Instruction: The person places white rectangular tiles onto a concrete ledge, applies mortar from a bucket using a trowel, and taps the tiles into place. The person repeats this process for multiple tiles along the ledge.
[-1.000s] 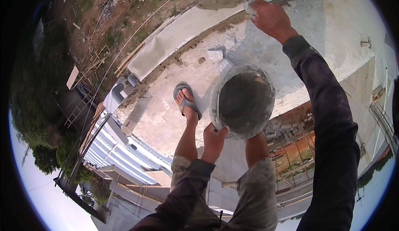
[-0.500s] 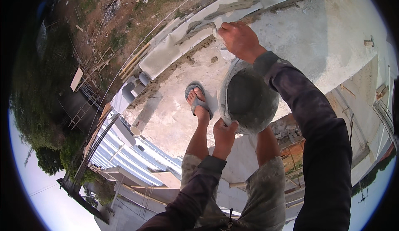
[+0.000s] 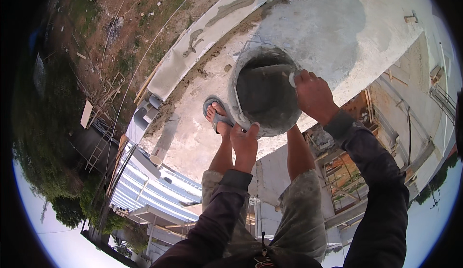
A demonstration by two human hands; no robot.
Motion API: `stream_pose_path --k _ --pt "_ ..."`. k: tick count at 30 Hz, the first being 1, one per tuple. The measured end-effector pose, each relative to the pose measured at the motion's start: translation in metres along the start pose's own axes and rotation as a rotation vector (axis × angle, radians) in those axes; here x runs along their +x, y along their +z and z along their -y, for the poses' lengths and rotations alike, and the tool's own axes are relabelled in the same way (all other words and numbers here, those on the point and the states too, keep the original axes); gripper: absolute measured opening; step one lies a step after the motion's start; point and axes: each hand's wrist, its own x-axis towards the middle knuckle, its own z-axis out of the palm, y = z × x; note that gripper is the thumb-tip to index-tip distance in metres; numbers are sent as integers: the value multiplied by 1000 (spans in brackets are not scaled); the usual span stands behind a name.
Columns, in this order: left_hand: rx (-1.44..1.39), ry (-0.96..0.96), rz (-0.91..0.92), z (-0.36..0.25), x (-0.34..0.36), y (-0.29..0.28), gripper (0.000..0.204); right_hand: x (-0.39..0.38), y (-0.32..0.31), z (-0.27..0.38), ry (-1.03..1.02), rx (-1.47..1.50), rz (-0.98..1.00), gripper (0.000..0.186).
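My left hand (image 3: 244,145) grips the near rim of a round bucket (image 3: 234,97), thumb over the edge. The bucket is crusted with cement and holds wet grey mortar (image 3: 267,94). It hangs tilted toward me above the concrete, between my legs. My right hand (image 3: 314,94) is closed at the bucket's right rim around the pale handle of what looks like a trowel (image 3: 292,79). A thin light edge crosses the mortar beside it, perhaps the blade; the rest is hidden.
I stand on a pale concrete slab (image 3: 193,94). Along its left runs a low ledge (image 3: 166,77) smeared with mortar, with a drop to the ground beyond. Grey pipe elbows (image 3: 141,117), a pipe end (image 3: 155,160) and a corrugated roof (image 3: 154,186) lie lower left. Openings show at right.
My right hand has come back from the mortar-smeared ledge to the bucket's right rim, down and to the right. The bucket has shifted left and up, and its opening faces me more.
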Motion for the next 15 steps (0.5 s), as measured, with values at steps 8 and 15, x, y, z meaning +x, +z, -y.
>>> stream_pose_path --k 8,15 --pt "259 204 64 -3 -7 7 24 -11 32 39 47 -111 148 12" --pt "116 106 127 -7 -4 8 23 -15 34 -16 -143 623 388 18"
